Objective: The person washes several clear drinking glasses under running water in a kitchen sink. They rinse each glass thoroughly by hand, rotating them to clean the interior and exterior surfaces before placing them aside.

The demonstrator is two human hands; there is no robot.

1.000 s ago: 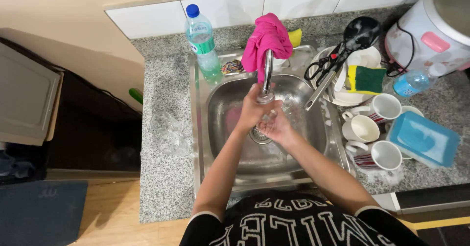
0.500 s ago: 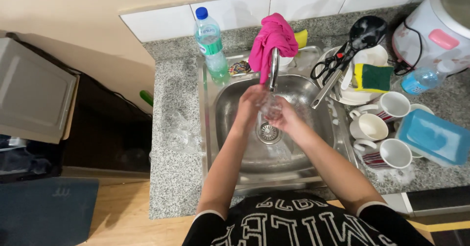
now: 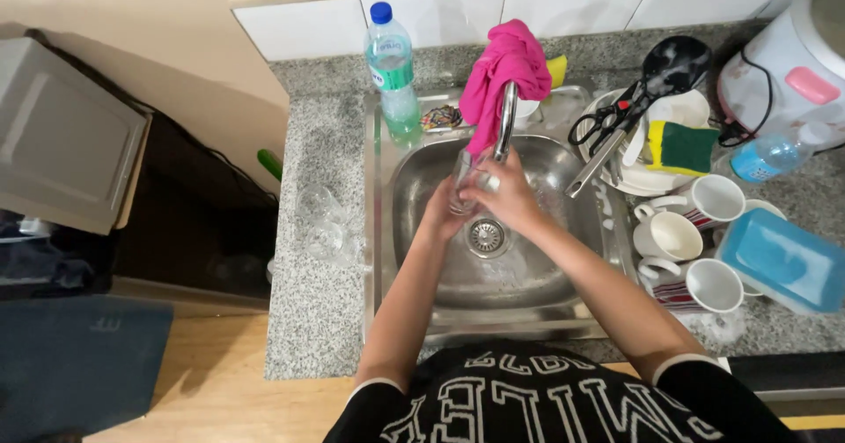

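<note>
Over the steel sink [image 3: 414,258] — a clear glass [image 3: 461,181] under the tap [image 3: 504,121].
From the head camera: left hand [image 3: 440,217] and right hand [image 3: 506,195] both clasp the glass; pink cloth [image 3: 503,66] drapes the tap — mugs [image 3: 695,240] stand right.

The sink [image 3: 528,306] basin lies open below the hands [image 3: 480,198] — faucet [image 3: 505,119] and pink cloth [image 3: 502,69] crowd above.

hands [image 3: 480,198] on glass [image 3: 461,179], steel sink [image 3: 528,284]
</note>
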